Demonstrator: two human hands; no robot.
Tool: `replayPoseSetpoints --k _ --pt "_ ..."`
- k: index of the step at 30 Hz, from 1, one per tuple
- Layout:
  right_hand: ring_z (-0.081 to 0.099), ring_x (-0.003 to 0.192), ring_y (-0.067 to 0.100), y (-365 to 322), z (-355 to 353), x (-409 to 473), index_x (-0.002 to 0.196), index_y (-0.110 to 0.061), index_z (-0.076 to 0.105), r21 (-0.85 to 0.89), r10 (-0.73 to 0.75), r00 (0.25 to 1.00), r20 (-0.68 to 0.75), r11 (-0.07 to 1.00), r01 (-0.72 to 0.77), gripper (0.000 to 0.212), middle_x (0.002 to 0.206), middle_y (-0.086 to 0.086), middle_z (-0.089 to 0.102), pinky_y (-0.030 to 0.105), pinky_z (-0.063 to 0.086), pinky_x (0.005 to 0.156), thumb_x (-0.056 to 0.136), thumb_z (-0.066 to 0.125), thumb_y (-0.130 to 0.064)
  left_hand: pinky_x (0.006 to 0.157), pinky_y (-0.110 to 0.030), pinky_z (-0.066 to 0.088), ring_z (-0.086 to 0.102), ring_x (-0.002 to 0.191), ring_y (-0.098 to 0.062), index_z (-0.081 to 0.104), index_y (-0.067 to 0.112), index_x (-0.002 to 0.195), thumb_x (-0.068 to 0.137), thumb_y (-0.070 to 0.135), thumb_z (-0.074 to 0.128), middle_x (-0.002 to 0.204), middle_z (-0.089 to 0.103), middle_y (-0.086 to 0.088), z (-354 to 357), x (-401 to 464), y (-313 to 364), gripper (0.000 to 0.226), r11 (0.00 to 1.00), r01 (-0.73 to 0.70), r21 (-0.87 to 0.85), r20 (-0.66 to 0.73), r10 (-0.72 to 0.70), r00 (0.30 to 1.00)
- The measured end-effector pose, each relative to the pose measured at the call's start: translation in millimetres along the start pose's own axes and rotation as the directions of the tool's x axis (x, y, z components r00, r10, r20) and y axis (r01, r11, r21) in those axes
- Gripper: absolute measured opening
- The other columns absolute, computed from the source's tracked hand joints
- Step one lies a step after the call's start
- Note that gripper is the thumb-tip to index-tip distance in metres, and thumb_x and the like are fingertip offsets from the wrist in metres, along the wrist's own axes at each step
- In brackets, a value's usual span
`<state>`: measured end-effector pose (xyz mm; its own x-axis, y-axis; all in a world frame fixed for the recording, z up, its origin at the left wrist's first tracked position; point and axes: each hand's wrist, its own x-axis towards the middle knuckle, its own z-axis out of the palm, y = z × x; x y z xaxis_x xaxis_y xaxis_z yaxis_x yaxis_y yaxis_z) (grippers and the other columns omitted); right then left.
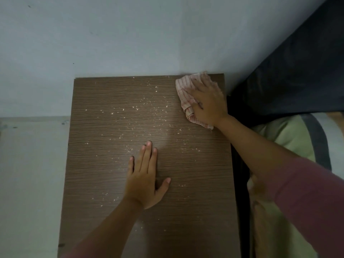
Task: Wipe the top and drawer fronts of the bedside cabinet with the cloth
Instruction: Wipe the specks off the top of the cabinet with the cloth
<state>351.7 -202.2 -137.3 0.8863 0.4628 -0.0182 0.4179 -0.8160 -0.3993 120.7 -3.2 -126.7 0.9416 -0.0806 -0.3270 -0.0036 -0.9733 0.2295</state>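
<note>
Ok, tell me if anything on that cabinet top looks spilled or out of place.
Pale crumbs lie scattered across the middle of the cabinet top, unwiped. The right hand presses the cloth at the far right corner; the left hand rests flat among them.
</note>
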Motion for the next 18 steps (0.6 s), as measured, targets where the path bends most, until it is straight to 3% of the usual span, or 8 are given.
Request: replayPoseSetpoints --k 8,18 --pt "0.028 0.14 0.023 -9 6 -47 0.117 -0.025 0.065 0.263 -0.041 0.997 -0.07 0.963 0.058 0.038 0.138 0.001 0.05 0.043 0.009 0.112 0.083 0.057 -0.011 0.114 -0.049 0.006 -0.003 0.145 -0.023 0.009 0.007 0.147 0.083 0.061 0.032 0.157 0.001 -0.008 2 -2 0 0.087 0.999 -0.009 0.033 -0.045 0.011 0.999" --pt "0.028 0.137 0.015 -41 22 -151 0.117 -0.027 0.065 0.264 -0.039 0.996 -0.074 0.963 0.057 0.039 0.138 -0.001 0.051 0.046 0.014 0.111 0.081 0.055 -0.016 0.115 -0.05 0.001 -0.009 0.144 -0.024 0.001 0.006 0.147 0.084 0.062 0.022 0.157 -0.008 -0.011 5 1 3 0.087 0.997 -0.009 0.073 -0.088 0.016 0.996"
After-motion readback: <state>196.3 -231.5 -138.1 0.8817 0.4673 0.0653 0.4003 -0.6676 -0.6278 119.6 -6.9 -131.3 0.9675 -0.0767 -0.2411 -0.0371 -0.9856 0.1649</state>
